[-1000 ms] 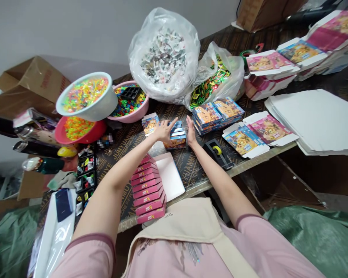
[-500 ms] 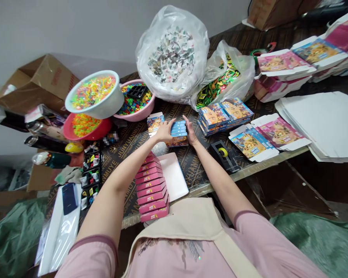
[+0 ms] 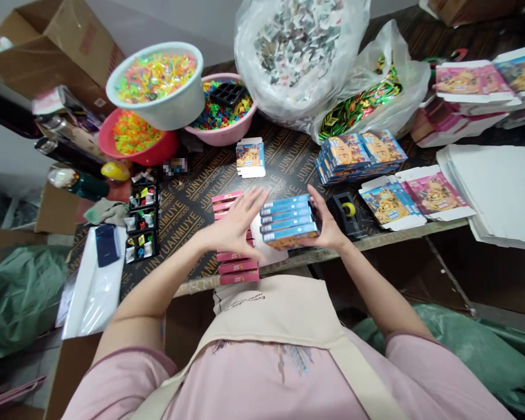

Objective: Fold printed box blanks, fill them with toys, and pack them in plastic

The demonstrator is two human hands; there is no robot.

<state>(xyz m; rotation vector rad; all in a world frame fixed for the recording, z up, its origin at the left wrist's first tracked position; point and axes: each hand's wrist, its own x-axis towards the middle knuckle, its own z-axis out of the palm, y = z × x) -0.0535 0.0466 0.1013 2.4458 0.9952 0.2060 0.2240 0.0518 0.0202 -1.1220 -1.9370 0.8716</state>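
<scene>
A stack of several blue boxes (image 3: 289, 217) is held up near the table's front edge. My right hand (image 3: 328, 224) grips its right end, with the thumb on top and the fingers at the side and underneath. My left hand (image 3: 238, 224) is spread with fingers apart just left of the stack, over a row of pink boxes (image 3: 238, 266). Part of a white flat sheet (image 3: 271, 254) shows beneath the blue boxes. Farther back lies a small flat picture carton (image 3: 251, 157) on the dark table (image 3: 188, 201).
Tubs of colourful pieces (image 3: 157, 87) and bags of small packets (image 3: 301, 52) stand at the back. To the right are stacked blue boxes (image 3: 354, 154), a tape dispenser (image 3: 346, 217) and flat cartons (image 3: 429, 195). Black trays (image 3: 142, 219) lie left.
The blue stack has come toward me, off the spot beside the small carton. My left hand has left the boxes and opened; my right hand carries them. The view has shifted.
</scene>
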